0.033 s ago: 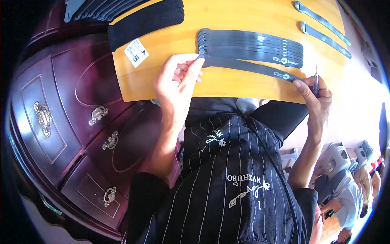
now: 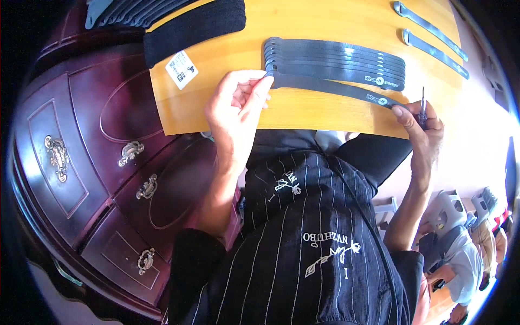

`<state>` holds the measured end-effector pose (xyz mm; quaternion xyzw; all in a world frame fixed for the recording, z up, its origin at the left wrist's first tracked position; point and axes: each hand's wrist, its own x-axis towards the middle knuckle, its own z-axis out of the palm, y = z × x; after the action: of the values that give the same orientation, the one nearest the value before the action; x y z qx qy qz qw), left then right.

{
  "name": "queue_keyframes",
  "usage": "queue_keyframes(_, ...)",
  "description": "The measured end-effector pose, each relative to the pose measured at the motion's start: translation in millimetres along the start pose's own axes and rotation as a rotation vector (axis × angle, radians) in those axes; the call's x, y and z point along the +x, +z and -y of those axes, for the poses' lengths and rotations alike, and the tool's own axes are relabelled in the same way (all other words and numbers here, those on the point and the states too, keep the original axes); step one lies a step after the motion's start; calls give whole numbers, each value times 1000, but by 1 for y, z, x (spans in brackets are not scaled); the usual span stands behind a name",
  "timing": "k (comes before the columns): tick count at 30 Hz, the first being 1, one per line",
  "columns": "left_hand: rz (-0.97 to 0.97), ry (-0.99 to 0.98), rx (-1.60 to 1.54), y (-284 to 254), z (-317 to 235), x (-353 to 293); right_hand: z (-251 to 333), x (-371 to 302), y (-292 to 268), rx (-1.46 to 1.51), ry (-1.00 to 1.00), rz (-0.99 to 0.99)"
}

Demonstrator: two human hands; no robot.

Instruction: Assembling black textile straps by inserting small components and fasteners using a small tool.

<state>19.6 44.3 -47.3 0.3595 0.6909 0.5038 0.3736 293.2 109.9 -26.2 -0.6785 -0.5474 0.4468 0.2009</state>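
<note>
A dark grey cable strap (image 2: 336,93) stretches between my two hands just above the near part of the table. My left hand (image 2: 238,103) pinches its left end between thumb and finger. At the right end, my right hand (image 2: 422,124) grips the strap between thumb and fingers. A thin tool with a pointed metal shaft (image 2: 422,100), perhaps a small screwdriver, also sticks up from the right hand's fingers. Right behind the held strap lies an overlapping row of matching straps (image 2: 330,57), with their looped ends at the left.
Two more straps (image 2: 436,54) lie apart at the table's far right. A black fuzzy stack (image 2: 195,30) and more grey straps (image 2: 135,13) are at the far left, near a white label (image 2: 180,70). A dark red drawer cabinet (image 2: 97,135) stands left of the wooden table (image 2: 211,111). Stools (image 2: 447,208) stand at right.
</note>
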Motion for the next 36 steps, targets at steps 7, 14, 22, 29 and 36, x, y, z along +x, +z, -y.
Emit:
queue_keyframes(7,-54,123,152,5,7,5,0,5,6,133,-59,-50)
queue_keyframes(14,-69,140,154,9,8,6,-10,8,3,81,-92,-57)
queue_keyframes(22,-80,158,178,9,9,9,-6,9,6,108,-32,-116)
queue_keyframes(29,-77,171,185,10,9,10,-6,10,8,138,-63,-131)
queue_keyframes(36,-83,166,229,10,9,7,-7,9,11,123,-80,-159)
